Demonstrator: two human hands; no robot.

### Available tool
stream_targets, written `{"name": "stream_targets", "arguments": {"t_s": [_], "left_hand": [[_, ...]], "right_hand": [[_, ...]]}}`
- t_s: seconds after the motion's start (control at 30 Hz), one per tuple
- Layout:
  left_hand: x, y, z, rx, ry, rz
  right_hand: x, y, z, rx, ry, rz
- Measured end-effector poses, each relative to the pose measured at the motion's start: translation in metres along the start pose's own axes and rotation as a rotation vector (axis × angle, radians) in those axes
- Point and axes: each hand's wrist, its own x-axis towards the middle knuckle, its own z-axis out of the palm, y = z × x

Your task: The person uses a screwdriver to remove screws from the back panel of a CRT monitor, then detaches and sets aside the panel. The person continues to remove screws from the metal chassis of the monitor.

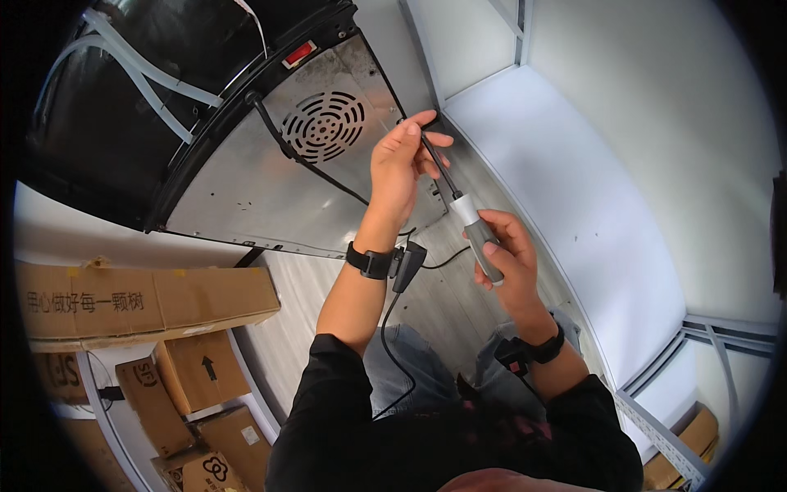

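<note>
My right hand is wrapped round the grey and white handle of a screwdriver. Its dark shaft slants up and away to the left, toward my left hand. There, thumb and index finger come together at the shaft's tip, while the other fingers are loosely bent behind the shaft. Whatever small thing may sit in that pinch is hidden. Both hands are beside the right edge of a metal panel, which has a round slotted vent and belongs to a black-framed machine.
A red rocker switch and a black power cord are on the machine; clear hoses run across its dark top. Cardboard boxes fill a shelf at lower left, below a long carton. A white shelf board lies right.
</note>
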Motion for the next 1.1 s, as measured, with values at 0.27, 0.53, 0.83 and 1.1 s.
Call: {"name": "stream_targets", "arguments": {"t_s": [0.27,0.53,0.83,1.1], "left_hand": [[-0.005,0.006,0.002,-0.246,0.038,0.001],[-0.002,0.003,-0.005,-0.216,0.085,0.010],[-0.001,-0.002,-0.005,-0.211,0.095,0.009],[0.003,-0.008,-0.006,-0.240,0.133,0.040]], "right_hand": [[0.008,-0.030,0.029,-0.050,0.074,0.037],[0.014,-0.023,0.032,0.043,0.078,0.085],[0.021,-0.021,0.019,0.194,0.024,0.120],[0.027,-0.022,0.013,0.288,-0.006,0.187]]}}
